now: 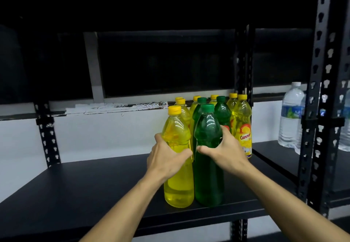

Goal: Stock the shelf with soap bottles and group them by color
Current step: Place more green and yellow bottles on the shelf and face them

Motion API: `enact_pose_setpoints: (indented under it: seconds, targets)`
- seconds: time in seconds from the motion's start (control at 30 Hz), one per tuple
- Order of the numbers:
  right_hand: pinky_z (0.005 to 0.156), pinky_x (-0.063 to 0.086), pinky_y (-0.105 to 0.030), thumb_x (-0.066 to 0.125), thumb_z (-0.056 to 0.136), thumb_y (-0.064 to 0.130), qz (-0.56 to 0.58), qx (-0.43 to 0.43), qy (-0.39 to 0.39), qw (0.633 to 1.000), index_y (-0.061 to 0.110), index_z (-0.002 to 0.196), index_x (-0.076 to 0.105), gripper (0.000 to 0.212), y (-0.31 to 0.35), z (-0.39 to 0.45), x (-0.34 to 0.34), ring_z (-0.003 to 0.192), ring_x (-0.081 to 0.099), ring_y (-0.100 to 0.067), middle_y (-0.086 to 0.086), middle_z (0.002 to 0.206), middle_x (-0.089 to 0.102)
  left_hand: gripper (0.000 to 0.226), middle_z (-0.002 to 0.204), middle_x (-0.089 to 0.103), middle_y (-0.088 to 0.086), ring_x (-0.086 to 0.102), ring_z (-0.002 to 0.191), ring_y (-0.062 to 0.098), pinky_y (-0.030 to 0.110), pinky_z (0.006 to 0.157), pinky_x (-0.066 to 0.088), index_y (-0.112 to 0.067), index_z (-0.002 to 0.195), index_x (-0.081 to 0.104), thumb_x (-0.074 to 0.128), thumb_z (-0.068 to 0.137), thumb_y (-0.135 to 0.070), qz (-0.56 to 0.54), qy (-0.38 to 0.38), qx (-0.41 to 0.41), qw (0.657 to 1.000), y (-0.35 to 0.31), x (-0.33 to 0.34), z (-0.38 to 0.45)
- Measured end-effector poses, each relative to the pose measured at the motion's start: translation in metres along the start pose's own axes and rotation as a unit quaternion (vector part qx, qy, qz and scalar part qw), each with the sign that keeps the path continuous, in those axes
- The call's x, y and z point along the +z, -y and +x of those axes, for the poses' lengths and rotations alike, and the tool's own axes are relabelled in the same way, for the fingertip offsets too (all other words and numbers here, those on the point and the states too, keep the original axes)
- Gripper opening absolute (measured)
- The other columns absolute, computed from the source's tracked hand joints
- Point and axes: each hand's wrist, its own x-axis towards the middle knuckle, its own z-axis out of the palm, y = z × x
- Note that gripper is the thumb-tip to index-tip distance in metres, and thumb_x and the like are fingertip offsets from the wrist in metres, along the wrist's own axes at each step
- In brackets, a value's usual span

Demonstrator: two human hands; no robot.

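Left hand [166,158] grasps the front yellow bottle [178,166]; right hand [223,151] grasps the front green bottle [208,166]. Both stand touching near the shelf [94,185] front edge, ahead of a mixed yellow-green cluster. Risk: a sideways shove could topple the tight back rows, or a bottle could slip off the edge. Only legible label: "Cammer", apparently, on the right yellow bottle [243,128].

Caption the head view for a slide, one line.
Left hand grips yellow bottle, right hand grips green bottle.
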Motion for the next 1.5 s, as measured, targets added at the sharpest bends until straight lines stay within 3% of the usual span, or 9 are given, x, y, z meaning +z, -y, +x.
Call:
enact_pose_setpoints:
  seconds: [0.13,0.37,0.6,0.77,0.9,1.0,1.1,1.27,1.5]
  targets:
    - [0.096,0.047,-0.039,0.083,0.065,0.049,0.013,-0.002,0.019,1.0,0.03,0.132,0.04,0.082,-0.004,0.004,0.0,0.112,0.055,-0.014,0.013,0.113,0.057,0.081,0.107,0.061,-0.006,0.062,0.095,0.021,0.044,0.082,0.056,-0.031,0.115,0.034,0.069,0.054,-0.069,-0.023,0.022,-0.005,0.999,0.007,0.001,0.001]
    - [0.096,0.041,-0.031,0.08,0.053,0.062,0.05,0.025,-0.018,0.998,0.023,0.15,0.019,0.121,-0.024,-0.032,0.01,0.118,0.038,-0.005,0.004,0.144,0.034,0.111,0.134,0.044,-0.01,0.052,0.118,0.013,0.044,0.095,0.051,-0.031,0.138,0.03,0.068,0.049,-0.086,-0.015,0.006,-0.015,1.0,0.024,0.002,-0.023]
    - [0.09,0.049,-0.036,0.083,0.053,0.06,-0.001,0.039,-0.026,0.999,0.026,0.139,0.037,0.103,-0.038,-0.04,0.021,0.111,0.045,-0.01,0.007,0.119,0.041,0.087,0.111,0.055,-0.015,0.058,0.1,0.009,0.039,0.085,0.055,-0.035,0.115,0.041,0.074,0.047,-0.078,-0.009,-0.005,-0.031,0.999,0.03,0.003,-0.026]
    - [0.095,0.047,-0.032,0.085,0.064,0.039,0.129,0.044,-0.002,0.991,0.029,0.137,0.036,0.089,-0.049,-0.043,0.016,0.106,0.054,-0.005,0.018,0.111,0.053,0.082,0.117,0.06,-0.015,0.06,0.107,0.003,0.033,0.092,0.055,-0.034,0.12,0.045,0.082,0.053,-0.066,-0.083,0.039,-0.024,0.996,0.041,-0.002,-0.024]
    - [0.099,0.04,-0.023,0.077,0.07,0.035,0.221,0.038,0.045,0.973,0.036,0.119,0.046,0.058,-0.058,-0.05,0.019,0.121,0.05,-0.006,0.014,0.125,0.053,0.053,0.116,0.063,-0.015,0.059,0.108,-0.003,0.025,0.093,0.052,-0.033,0.111,0.052,0.086,0.07,-0.038,-0.165,0.099,-0.013,0.981,0.045,-0.004,-0.024]
    - [0.103,0.034,-0.023,0.069,0.086,0.025,0.237,0.044,0.087,0.967,0.037,0.127,0.042,0.051,-0.061,-0.049,0.018,0.13,0.039,-0.003,0.011,0.136,0.047,0.041,0.12,0.066,-0.011,0.061,0.111,0.001,0.029,0.097,0.052,-0.035,0.112,0.055,0.079,0.079,-0.029,-0.194,0.129,-0.019,0.972,0.047,-0.004,-0.024]
    - [0.105,0.032,-0.026,0.064,0.09,0.034,0.214,0.056,0.111,0.969,0.037,0.144,0.033,0.063,-0.061,-0.049,0.014,0.127,0.039,0.0,0.017,0.138,0.043,0.047,0.129,0.06,-0.018,0.054,0.122,0.002,0.034,0.106,0.044,-0.045,0.123,0.052,0.073,0.081,-0.039,-0.184,0.146,-0.028,0.972,0.048,-0.003,-0.029]
    - [0.098,0.046,-0.034,0.065,0.059,0.08,0.027,0.021,0.042,0.999,0.043,0.142,0.031,0.097,-0.058,-0.054,0.023,0.118,0.044,-0.007,0.015,0.125,0.033,0.099,0.13,0.046,-0.02,0.05,0.118,0.005,0.036,0.099,0.049,-0.039,0.136,0.037,0.073,0.052,-0.078,-0.078,0.061,-0.036,0.994,0.037,0.011,-0.043]
    - [0.096,0.048,-0.035,0.082,0.064,0.053,0.022,0.038,0.016,0.999,0.032,0.146,0.033,0.098,-0.061,-0.048,0.024,0.114,0.047,-0.008,0.011,0.121,0.042,0.077,0.113,0.056,-0.019,0.057,0.104,0.004,0.025,0.082,0.052,-0.04,0.114,0.033,0.083,0.059,-0.061,-0.051,0.019,-0.028,0.998,0.042,0.019,-0.04]
